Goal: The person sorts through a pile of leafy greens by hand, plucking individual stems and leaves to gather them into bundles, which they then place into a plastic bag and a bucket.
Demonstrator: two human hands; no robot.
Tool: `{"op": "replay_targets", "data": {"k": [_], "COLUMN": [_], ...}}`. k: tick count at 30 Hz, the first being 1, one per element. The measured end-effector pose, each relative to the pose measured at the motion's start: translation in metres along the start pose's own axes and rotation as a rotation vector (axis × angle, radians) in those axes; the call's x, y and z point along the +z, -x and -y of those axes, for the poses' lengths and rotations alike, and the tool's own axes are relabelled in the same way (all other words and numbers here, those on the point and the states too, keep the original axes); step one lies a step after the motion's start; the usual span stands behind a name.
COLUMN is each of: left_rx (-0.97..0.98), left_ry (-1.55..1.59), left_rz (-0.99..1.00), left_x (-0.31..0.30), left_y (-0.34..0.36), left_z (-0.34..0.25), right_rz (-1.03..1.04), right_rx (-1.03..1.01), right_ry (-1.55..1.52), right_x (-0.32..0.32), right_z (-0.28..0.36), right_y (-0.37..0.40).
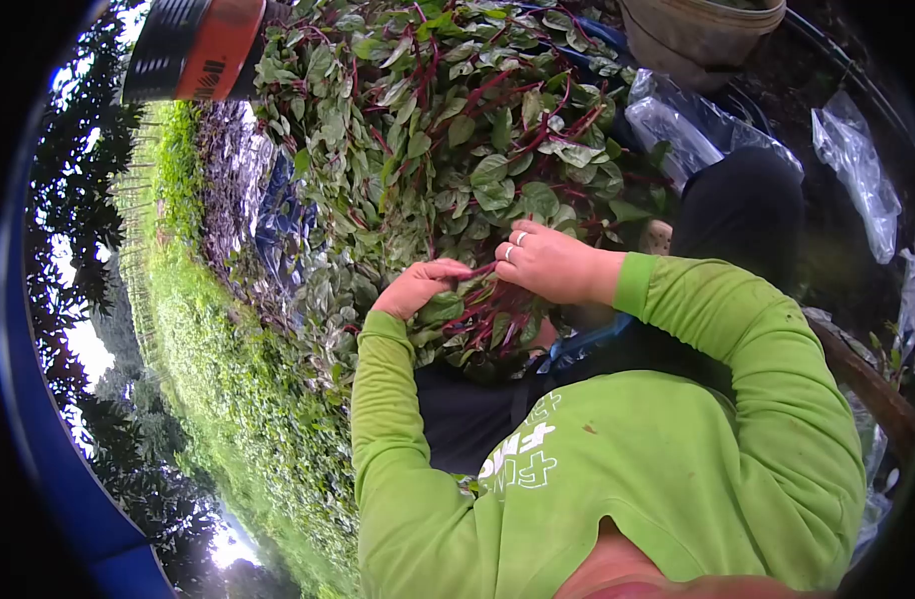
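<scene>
Head view has the leafy pile (pixel 398 150) spread in front of the seated person, and from where I'm standing it's a real tangle: broad green leaves, some dull and some with a shine, on smooth, deep magenta stems. The left hand (pixel 418 288) pinches one slim reddish-purple stem (pixel 484 270) between thumb and fingers, close over the near edge of the pile. The right hand (pixel 552 265), wearing two rings, has its fingers curled in on that stem's other end, their tips partly hidden. Just below the hands, more red stems (pixel 487 319) fan out among leaves. Beyond the heap stand a black-and-orange container (pixel 208 50) and a pale bucket (pixel 702 40), with clear plastic (pixel 667 125) near the bucket.
</scene>
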State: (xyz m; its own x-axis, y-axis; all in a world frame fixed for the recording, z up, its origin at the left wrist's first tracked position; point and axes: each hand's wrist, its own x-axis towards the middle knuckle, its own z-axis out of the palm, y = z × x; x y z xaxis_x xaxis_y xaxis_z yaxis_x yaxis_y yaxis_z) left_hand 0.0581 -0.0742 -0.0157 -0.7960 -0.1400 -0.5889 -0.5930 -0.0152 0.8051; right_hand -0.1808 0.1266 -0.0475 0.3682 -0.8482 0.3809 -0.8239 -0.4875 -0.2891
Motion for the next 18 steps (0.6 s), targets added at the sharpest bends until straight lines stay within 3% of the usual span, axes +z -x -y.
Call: {"op": "replay_targets", "data": {"k": [4, 7, 9, 11, 13, 16, 18], "left_rx": [-0.437, -0.482, 0.09, 0.408, 0.437, 0.206, 0.207], "left_ry": [-0.185, -0.431, -0.763, -0.829, -0.937, -1.279, -1.099], "left_rz": [0.067, -0.19, -0.503, -0.604, -0.633, -0.607, -0.609], "left_x": [-0.014, -0.033, -0.048, -0.023, -0.003, 0.014, 0.005], "left_y": [0.001, -0.025, -0.081, -0.135, -0.181, -0.208, -0.208], "left_z": [-0.041, -0.058, -0.029, -0.056, -0.056, -0.064, -0.068], "right_rz": [0.129, 0.212, 0.263, 0.319, 0.328, 0.299, 0.313], "right_rx": [0.019, 0.047, 0.068, 0.065, 0.073, 0.095, 0.122], "right_ry": [-0.063, -0.072, -0.067, -0.077, -0.083, -0.079, -0.072], "right_x": [-0.006, -0.004, -0.007, -0.009, -0.007, -0.007, -0.012], "right_z": [0.005, 0.005, 0.002, 0.0, 0.0, -0.001, 0.0], "right_y": [-0.006, -0.005, -0.006, -0.006, -0.005, -0.004, -0.002]}}
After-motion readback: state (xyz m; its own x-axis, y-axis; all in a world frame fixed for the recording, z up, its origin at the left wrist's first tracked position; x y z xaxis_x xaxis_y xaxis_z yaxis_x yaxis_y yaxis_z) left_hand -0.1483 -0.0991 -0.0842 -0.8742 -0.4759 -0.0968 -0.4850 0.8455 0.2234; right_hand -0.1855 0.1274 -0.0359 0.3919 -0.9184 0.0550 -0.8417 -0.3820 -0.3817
